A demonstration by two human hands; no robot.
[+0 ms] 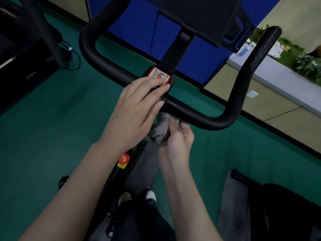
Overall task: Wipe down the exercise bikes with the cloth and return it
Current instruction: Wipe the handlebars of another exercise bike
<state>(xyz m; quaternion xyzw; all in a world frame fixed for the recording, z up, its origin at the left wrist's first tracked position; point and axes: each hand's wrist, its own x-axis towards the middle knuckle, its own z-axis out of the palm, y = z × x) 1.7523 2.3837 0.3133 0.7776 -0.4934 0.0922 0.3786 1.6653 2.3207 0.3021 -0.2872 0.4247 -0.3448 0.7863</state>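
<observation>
A black exercise bike fills the middle of the view, its U-shaped handlebar running left to right with a red QR sticker at the centre clamp. My left hand lies over the clamp with fingers straight, touching the sticker's edge. My right hand grips a bunched grey cloth just under the bar's right half. The cloth touches the underside of the bar. Part of the cloth is hidden by both hands.
A red knob sits on the bike frame below my left wrist. Another dark machine stands at the left, a grey mat and black bag at the lower right. Blue panels and a white ledge with plants lie beyond. The floor is green.
</observation>
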